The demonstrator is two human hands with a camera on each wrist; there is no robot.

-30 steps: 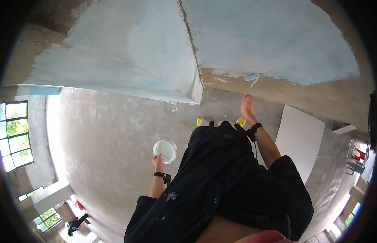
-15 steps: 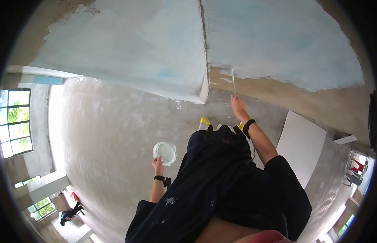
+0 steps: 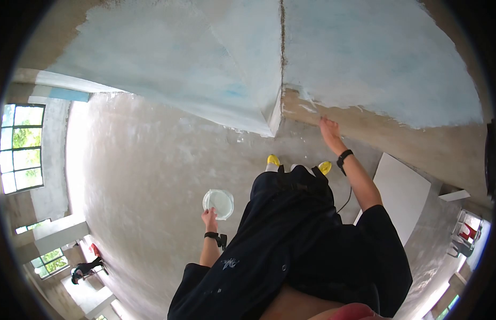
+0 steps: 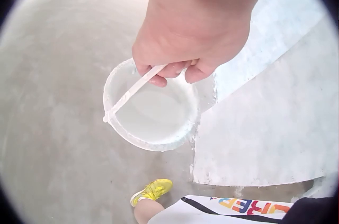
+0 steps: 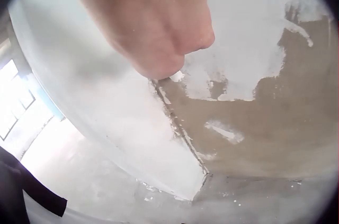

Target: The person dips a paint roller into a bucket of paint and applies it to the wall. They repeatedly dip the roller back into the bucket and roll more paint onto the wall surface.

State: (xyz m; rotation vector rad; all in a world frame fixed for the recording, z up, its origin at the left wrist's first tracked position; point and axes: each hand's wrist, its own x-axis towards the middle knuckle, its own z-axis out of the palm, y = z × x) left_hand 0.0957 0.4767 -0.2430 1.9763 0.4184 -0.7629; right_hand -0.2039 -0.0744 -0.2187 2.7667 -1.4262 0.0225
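Note:
My left hand (image 3: 209, 217) (image 4: 193, 39) grips the thin white handle (image 4: 130, 94) of a white bucket (image 3: 231, 206) (image 4: 108, 99), which holds pale liquid and hangs upright below the fingers. My right hand (image 3: 331, 133) (image 5: 153, 28), fingers curled round the paint roller's handle, is at the low edge of the right wall, close to the corner. The hand hides most of the roller in the right wrist view, and its head is hard to make out in the head view. Pale blue-white paint (image 3: 365, 58) covers the wall above a bare brown strip (image 3: 376, 121) (image 5: 265, 129) with white smears.
The painted left wall (image 3: 168, 69) meets the right one at a rough brown seam (image 3: 282, 48). A white board (image 3: 402, 192) lies on the grey floor (image 3: 141, 176) to the right. Yellow shoes (image 3: 325, 167) stand near the wall. Another person (image 3: 88, 269) is far off at the left.
My right hand first moved left with the roller towards the corner, then back a little to the right. The roller head no longer shows clearly. My left hand still holds the bucket.

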